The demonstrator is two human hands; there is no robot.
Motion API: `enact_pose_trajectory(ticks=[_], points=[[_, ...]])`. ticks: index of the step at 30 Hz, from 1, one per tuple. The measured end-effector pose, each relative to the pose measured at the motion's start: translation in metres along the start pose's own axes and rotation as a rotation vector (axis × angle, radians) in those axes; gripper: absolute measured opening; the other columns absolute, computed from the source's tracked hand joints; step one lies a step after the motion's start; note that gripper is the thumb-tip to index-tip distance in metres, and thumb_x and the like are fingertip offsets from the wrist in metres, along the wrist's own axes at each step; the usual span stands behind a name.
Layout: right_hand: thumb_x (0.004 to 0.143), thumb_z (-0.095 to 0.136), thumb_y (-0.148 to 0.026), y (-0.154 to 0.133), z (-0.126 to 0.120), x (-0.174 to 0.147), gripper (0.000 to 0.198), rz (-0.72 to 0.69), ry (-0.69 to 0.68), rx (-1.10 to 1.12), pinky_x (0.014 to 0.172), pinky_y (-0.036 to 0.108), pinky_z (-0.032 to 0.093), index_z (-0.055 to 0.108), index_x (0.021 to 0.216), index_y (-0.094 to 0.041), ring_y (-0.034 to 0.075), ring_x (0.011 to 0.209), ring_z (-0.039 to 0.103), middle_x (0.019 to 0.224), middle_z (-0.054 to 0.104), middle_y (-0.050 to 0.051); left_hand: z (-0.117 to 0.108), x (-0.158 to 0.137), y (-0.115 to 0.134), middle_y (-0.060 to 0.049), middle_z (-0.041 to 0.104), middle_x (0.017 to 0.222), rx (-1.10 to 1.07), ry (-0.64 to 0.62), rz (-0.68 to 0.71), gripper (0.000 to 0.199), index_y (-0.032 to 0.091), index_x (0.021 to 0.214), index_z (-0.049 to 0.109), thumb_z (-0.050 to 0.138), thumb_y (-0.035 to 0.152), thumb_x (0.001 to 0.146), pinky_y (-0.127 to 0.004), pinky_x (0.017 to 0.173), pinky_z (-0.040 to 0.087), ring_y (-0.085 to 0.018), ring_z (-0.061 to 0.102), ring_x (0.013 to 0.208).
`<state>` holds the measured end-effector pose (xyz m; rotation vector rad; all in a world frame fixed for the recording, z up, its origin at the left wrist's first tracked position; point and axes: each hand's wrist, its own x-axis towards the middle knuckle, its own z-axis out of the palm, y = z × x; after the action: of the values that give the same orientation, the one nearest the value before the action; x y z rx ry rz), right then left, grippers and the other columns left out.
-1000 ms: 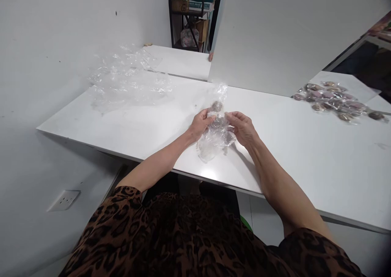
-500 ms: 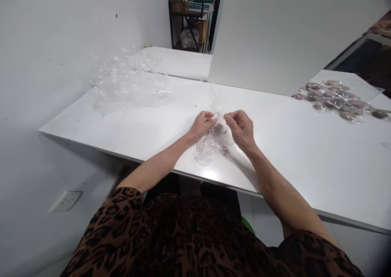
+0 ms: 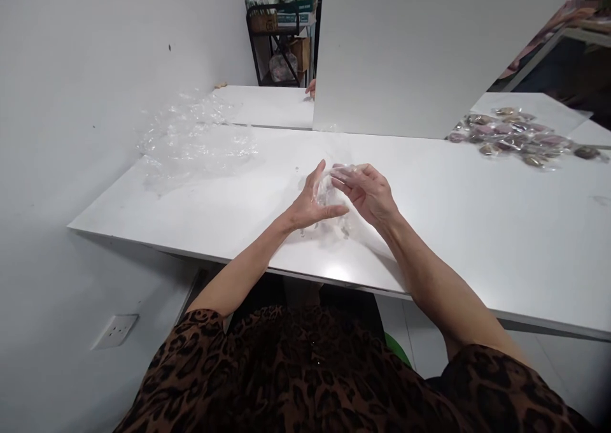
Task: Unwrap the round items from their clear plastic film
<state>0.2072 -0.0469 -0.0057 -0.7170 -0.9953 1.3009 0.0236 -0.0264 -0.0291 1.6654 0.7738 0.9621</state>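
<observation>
Near the front edge of the white table (image 3: 229, 210), a clear plastic bag (image 3: 327, 188) is between my two hands, partly hidden by them. My left hand (image 3: 312, 204) has its fingers and thumb spread wide against the bag's left side. On the other side, my right hand (image 3: 370, 194) has its bent fingers closed on the bag's upper edge. Small dark bits (image 3: 345, 230) show on the table just below the hands; what they are I cannot make out.
A loose heap of clear plastic bags (image 3: 195, 140) lies at the left. Several brown and pinkish wrapped pieces (image 3: 518, 137) lie at the far right. A white panel (image 3: 410, 51) stands behind the table. Another person's hand (image 3: 311, 89) shows at its left edge, near a black rack (image 3: 274, 38).
My left hand has gone from a pinch to spread fingers. My right hand has turned, its fingers now at the bag's edge. The bag has been lifted, and the dark contents no longer show clearly.
</observation>
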Motion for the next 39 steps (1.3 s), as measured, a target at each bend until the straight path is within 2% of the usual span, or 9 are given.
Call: enact_pose_trajectory(ticks=[4, 8, 13, 16, 19, 25, 28, 31, 39], points=[[0.074, 0.088, -0.057, -0.006, 0.002, -0.004, 0.045, 0.035, -0.153, -0.073, 0.102, 0.042, 0.057, 0.058, 0.081, -0.024, 0.022, 0.109, 0.073, 0.112, 0.078, 0.003, 0.004, 0.006, -0.011, -0.014, 0.049, 0.161, -0.064, 0.239, -0.083, 0.081, 0.023, 0.152, 0.052, 0.080, 0.049, 0.081, -0.049, 0.121, 0.039, -0.033, 0.050, 0.146], [0.078, 0.079, -0.068, -0.006, -0.010, 0.005, 0.049, 0.022, -0.043, -0.098, 0.089, 0.037, 0.059, 0.058, 0.086, -0.025, 0.018, 0.095, 0.073, 0.106, 0.078, 0.003, 0.000, 0.015, -0.004, -0.012, 0.075, 0.124, -0.238, 0.412, -0.219, 0.037, 0.016, 0.111, 0.076, 0.068, 0.046, 0.090, -0.039, 0.103, 0.053, -0.027, 0.069, 0.116], [0.084, 0.068, -0.072, 0.001, -0.027, 0.016, 0.048, -0.135, 0.029, -0.440, 0.098, 0.042, 0.054, 0.065, 0.095, -0.026, 0.022, 0.107, 0.068, 0.114, 0.075, 0.006, -0.004, 0.021, 0.027, -0.010, 0.077, 0.109, -0.558, 0.439, -0.351, 0.048, 0.017, 0.115, 0.072, 0.044, 0.054, 0.105, -0.032, 0.091, 0.059, -0.021, 0.073, 0.102], [0.089, 0.061, -0.073, 0.008, -0.028, 0.017, 0.054, -0.339, -0.120, -0.784, 0.118, 0.053, 0.039, 0.070, 0.117, -0.027, 0.030, 0.136, 0.054, 0.137, 0.067, 0.010, -0.001, 0.020, 0.042, -0.012, 0.075, 0.116, -0.609, 0.365, -0.330, 0.051, 0.019, 0.120, 0.070, 0.039, 0.058, 0.106, -0.034, 0.097, 0.058, -0.023, 0.072, 0.110], [0.092, 0.055, -0.073, 0.013, -0.029, 0.012, 0.059, -0.401, -0.246, -1.007, 0.123, 0.058, 0.028, 0.068, 0.127, -0.028, 0.034, 0.144, 0.046, 0.143, 0.063, 0.011, 0.001, 0.015, 0.046, -0.011, 0.072, 0.127, -0.612, 0.324, -0.340, 0.051, 0.025, 0.125, 0.068, 0.040, 0.062, 0.104, -0.037, 0.098, 0.057, -0.025, 0.071, 0.116], [0.095, 0.055, -0.066, 0.008, -0.062, -0.019, 0.046, -0.346, -0.399, -1.133, 0.118, 0.062, 0.033, 0.072, 0.088, -0.024, 0.036, 0.137, 0.050, 0.126, 0.071, 0.011, -0.012, -0.004, 0.039, -0.008, 0.068, 0.134, -0.694, 0.442, -0.351, 0.051, 0.032, 0.135, 0.061, 0.035, 0.064, 0.104, -0.042, 0.100, 0.056, -0.024, 0.069, 0.120], [0.096, 0.054, -0.063, 0.000, -0.074, -0.036, 0.046, -0.285, -0.353, -1.137, 0.108, 0.062, 0.042, 0.070, 0.081, -0.022, 0.036, 0.127, 0.058, 0.119, 0.074, 0.012, -0.014, -0.013, 0.036, -0.008, 0.068, 0.135, -0.749, 0.528, -0.316, 0.052, 0.032, 0.139, 0.057, 0.031, 0.062, 0.106, -0.042, 0.101, 0.056, -0.024, 0.068, 0.123], [0.098, 0.052, -0.062, -0.001, -0.059, -0.043, 0.042, -0.323, -0.261, -1.112, 0.105, 0.059, 0.046, 0.072, 0.094, -0.024, 0.033, 0.122, 0.061, 0.118, 0.074, 0.011, -0.008, -0.019, 0.035, -0.008, 0.067, 0.138, -0.800, 0.551, -0.273, 0.051, 0.033, 0.140, 0.057, 0.030, 0.062, 0.106, -0.042, 0.101, 0.056, -0.024, 0.067, 0.126], [0.101, 0.035, -0.071, 0.024, 0.002, -0.032, 0.060, -0.364, -0.515, -1.213, 0.115, 0.059, 0.036, 0.065, 0.126, -0.026, 0.035, 0.135, 0.051, 0.121, 0.068, 0.014, 0.002, -0.023, 0.057, -0.007, 0.067, 0.138, -0.821, 0.475, -0.143, 0.050, 0.035, 0.141, 0.059, 0.037, 0.063, 0.105, -0.044, 0.105, 0.053, -0.025, 0.063, 0.133]])
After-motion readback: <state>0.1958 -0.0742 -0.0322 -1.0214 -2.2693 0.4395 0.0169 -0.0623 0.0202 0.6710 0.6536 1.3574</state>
